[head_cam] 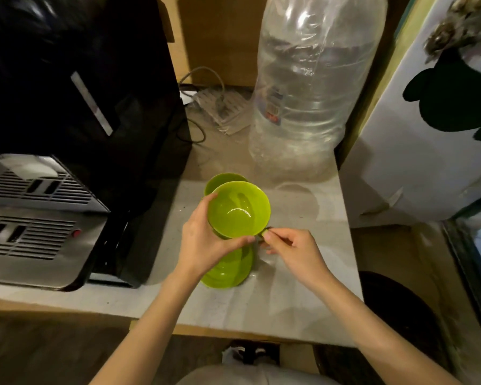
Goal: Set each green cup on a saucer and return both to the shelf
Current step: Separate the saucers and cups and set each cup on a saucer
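A bright green cup [238,209] is held above the grey worktop, its open mouth facing me. My left hand [206,240] wraps the cup's left side and underside. My right hand [292,251] pinches the cup's small handle at its right edge. Directly under the cup a green saucer [228,269] lies on the worktop, partly hidden by my left hand. Behind the held cup the rim of a second green cup [220,180] shows; the rest of it is hidden.
A black coffee machine [89,107] with a steel drip tray [34,218] fills the left. A large clear water bottle [308,87] stands at the back right, cables [206,93] behind. A white fridge side [428,134] bounds the right. The worktop's front edge [233,333] is near me.
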